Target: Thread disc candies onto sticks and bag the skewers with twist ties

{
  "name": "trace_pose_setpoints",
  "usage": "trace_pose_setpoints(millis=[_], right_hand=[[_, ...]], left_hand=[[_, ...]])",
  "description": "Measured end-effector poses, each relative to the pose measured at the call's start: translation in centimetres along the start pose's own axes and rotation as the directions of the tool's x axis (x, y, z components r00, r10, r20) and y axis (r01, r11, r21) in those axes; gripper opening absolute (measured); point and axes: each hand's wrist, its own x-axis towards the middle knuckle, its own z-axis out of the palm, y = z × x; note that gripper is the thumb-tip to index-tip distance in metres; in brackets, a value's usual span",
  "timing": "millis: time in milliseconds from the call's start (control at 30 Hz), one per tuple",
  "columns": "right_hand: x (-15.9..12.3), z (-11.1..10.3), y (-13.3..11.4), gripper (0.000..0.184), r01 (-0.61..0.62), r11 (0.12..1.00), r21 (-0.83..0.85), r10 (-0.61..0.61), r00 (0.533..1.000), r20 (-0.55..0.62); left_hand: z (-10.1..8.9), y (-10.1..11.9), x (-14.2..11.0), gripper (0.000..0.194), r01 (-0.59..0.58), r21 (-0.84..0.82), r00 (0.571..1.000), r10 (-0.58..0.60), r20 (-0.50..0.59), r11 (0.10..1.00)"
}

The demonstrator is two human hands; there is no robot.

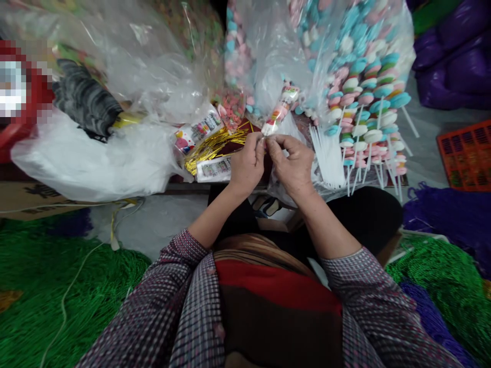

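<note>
Both of my hands meet at the near end of a wrapped candy skewer [281, 110], a stack of pastel sweets in a printed clear bag that points away from me. My left hand [248, 162] pinches the gathered bag end from the left. From the right, my right hand [292, 162] pinches the same spot, thumb and forefinger together. Whatever tie or stick lies between the fingertips is too small to make out. Gold twist ties [215, 148] lie in a loose bundle left of my left hand. White sticks [327, 156] are piled right of my right hand.
Unwrapped candy skewers [372, 122] are stacked at the right. Printed wrappers [201, 128] lie beside the ties, and a small bag of pink candies [232, 108] sits behind. A large clear plastic bag [95, 163] covers the left. An orange crate [466, 156] stands far right.
</note>
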Motion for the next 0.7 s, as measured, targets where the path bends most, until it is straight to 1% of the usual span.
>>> trace_pose_setpoints(millis=[133,233,300,367,433,500,533,567,633,667,700], right_hand=[[0.3,-0.1,0.1,0.025,0.031,0.998,-0.049,-0.032,0.999,-0.015],[0.5,0.0,-0.1,0.023,0.063,0.992,-0.114,-0.064,0.998,-0.004],[0.6,0.1,-0.3,0.020,0.061,0.987,-0.147,-0.063,0.998,-0.009],[0.6,0.1,-0.5,0.017,0.019,0.992,-0.121,-0.021,1.000,-0.018],[0.7,-0.1,-0.8,0.016,-0.064,0.998,-0.011,0.064,0.998,0.002],[0.8,-0.8,-1.1,0.016,-0.142,0.983,0.118,0.137,0.989,0.050],[0.9,-1.2,-1.3,0.017,-0.154,0.975,0.158,0.144,0.987,0.073],[0.9,-1.7,-1.6,0.017,-0.141,0.975,0.173,0.127,0.988,0.087],[1.0,-2.8,-2.2,0.019,-0.057,0.988,0.143,0.044,0.995,0.091],[1.0,-3.2,-2.5,0.020,-0.008,0.994,0.112,-0.001,0.996,0.086],[1.1,-3.6,-2.7,0.020,0.036,0.996,0.080,-0.042,0.996,0.080]], left_hand=[[0.2,-0.1,-0.3,0.050,-0.023,0.065,1.000,0.023,0.015,0.998],[0.4,0.0,-0.5,0.047,-0.019,0.047,1.000,0.018,0.020,0.999],[0.5,0.1,-0.6,0.045,-0.015,0.016,1.000,0.015,0.010,1.000],[0.5,0.1,-0.6,0.043,-0.022,-0.035,1.000,0.022,0.000,0.999],[0.2,0.0,-0.5,0.041,-0.022,-0.121,1.000,0.024,0.015,0.992],[-0.5,0.0,0.0,0.038,-0.009,-0.258,0.996,0.031,0.080,0.966],[-1.0,0.2,0.4,0.036,0.009,-0.335,0.990,0.038,0.133,0.942],[-1.6,0.4,0.8,0.035,0.035,-0.404,0.979,0.050,0.197,0.914],[-3.0,1.5,2.0,0.031,0.095,-0.496,0.946,0.078,0.316,0.863],[-3.7,2.2,2.6,0.031,0.115,-0.514,0.931,0.089,0.355,0.850],[-4.4,3.2,3.2,0.032,0.123,-0.532,0.930,0.089,0.355,0.838]])
